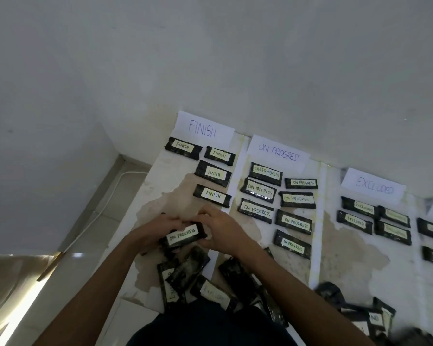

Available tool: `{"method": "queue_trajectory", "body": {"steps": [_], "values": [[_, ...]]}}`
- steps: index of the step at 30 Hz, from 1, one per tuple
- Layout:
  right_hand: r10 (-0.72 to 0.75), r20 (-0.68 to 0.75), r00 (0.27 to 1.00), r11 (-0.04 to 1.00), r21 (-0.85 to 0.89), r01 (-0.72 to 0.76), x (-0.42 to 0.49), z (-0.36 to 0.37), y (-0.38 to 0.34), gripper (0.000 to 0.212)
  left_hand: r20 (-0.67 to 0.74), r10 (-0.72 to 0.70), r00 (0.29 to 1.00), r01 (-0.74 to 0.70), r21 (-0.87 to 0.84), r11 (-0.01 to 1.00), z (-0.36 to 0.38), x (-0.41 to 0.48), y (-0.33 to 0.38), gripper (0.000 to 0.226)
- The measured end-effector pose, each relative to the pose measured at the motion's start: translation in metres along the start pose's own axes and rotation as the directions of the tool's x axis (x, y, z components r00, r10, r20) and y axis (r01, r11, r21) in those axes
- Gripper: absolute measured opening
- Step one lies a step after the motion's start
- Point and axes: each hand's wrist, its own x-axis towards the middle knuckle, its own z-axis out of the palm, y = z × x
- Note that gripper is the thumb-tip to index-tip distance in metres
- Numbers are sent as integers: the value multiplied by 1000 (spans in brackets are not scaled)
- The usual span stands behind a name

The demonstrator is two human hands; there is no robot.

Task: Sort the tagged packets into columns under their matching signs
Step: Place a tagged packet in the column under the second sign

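A black plastic packet with a pale tag reading ON PROGRESS (183, 236) is held, a little tilted, between the left hand (160, 231) and the right hand (225, 231). Four FINISH packets (213, 194) lie under the white paper FINISH sign (203, 128), seven ON PROGRESS packets (293, 222) under the ON PROGRESS sign (279, 153), four EXCLUDED packets (355, 221) under the EXCLUDED sign (374, 188). The unsorted packets (185, 273) lie in a heap at the near edge.

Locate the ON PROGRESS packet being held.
Head view, lower centre: the ON PROGRESS packet is gripped between the left hand and right hand, below the lowest FINISH packet and above the unsorted pile.
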Motion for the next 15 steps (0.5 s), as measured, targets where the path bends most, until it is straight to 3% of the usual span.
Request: {"method": "queue_trajectory", "body": {"steps": [7, 11, 15], "values": [[269, -51, 962, 957, -98, -273, -45, 2, 44, 54, -61, 136, 989, -126, 143, 982, 64, 34, 14, 22], [474, -75, 877, 863, -157, -480, -69, 1, 75, 53, -116, 176, 977, -152, 188, 970, 100, 62, 16, 40], [585, -93, 806, 786, -179, -591, -82, 1, 102, 55, -66, 189, 980, -161, 298, 941, 121, 82, 14, 45]]}}
